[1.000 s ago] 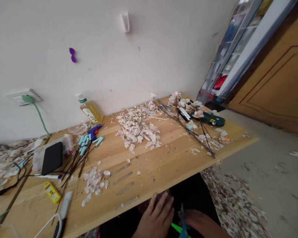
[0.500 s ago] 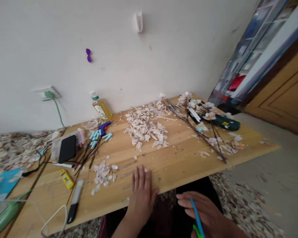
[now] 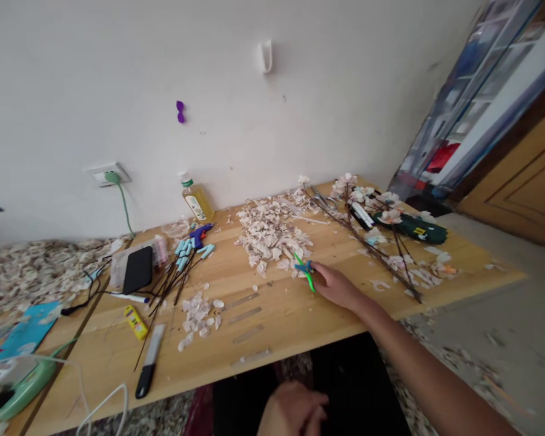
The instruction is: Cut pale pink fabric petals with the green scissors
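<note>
My right hand (image 3: 333,283) reaches over the table with its fingers closed on a small pair of blue and green scissors (image 3: 305,267). The scissors are at the near right edge of a large pile of pale dried petals (image 3: 267,233). Low in front of my lap, below the table edge, is my left hand (image 3: 293,409). It is smeared by motion, and whether its fingers hold anything does not show. A smaller heap of pale petals (image 3: 197,312) lies on the wood, left of several strips of clear tape (image 3: 247,333).
Brown branches with pale blossoms (image 3: 390,217) lie on the right beside a dark green pouch (image 3: 413,229). To the left are a blue glue gun (image 3: 200,233), a black phone (image 3: 138,269), a yellow box (image 3: 136,322) and a utility knife (image 3: 149,361). A bottle (image 3: 196,200) stands against the wall.
My right hand has moved from the lap up over the table with the scissors. The left hand has drawn back off the tabletop toward my lap. The view has shifted slightly.
</note>
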`<state>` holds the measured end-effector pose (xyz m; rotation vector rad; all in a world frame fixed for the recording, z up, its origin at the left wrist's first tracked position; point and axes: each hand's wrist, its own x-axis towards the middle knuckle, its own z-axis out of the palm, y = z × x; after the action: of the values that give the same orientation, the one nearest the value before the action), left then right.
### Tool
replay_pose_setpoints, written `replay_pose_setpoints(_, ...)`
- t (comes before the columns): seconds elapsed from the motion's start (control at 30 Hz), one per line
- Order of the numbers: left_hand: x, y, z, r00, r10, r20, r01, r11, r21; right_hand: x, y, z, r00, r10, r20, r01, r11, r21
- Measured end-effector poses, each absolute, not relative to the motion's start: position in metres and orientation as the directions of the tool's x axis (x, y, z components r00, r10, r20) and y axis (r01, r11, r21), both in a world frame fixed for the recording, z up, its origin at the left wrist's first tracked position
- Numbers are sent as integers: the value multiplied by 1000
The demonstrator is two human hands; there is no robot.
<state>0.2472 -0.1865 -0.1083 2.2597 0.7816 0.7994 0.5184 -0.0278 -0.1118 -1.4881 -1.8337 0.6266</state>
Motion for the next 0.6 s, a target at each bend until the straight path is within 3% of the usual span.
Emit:
replay_pose_setpoints(0.07,240,-165,-78,517,822,237,428,-488,761,516,-43,-111,-169,962,214,649,272,-710)
replay_pose_setpoints(0.17,237,-122,-53,360,907,218,562,-398,725,509,-67,-101,-264,939,218,623,339,-705)
replay_pose_setpoints(0.3,253,-65,-61,451,869,201,629,-470,619,494,-89,-81,-393,912,116,443,298,-846)
replay_pose_setpoints(0.37,268,-43,-70,528,827,194,631,-535,562,490,-88,-74,-282,948,150,360,249,-899)
replay_pose_setpoints(0.5,303,-19,-79,634,760,141,646,-621,444,488,-76,-76,148,959,243,250,202,-947)
replay_pose_setpoints(0.6,315,-23,-74,715,692,101,608,-687,398,489,-76,-85,256,947,193,169,153,-974)
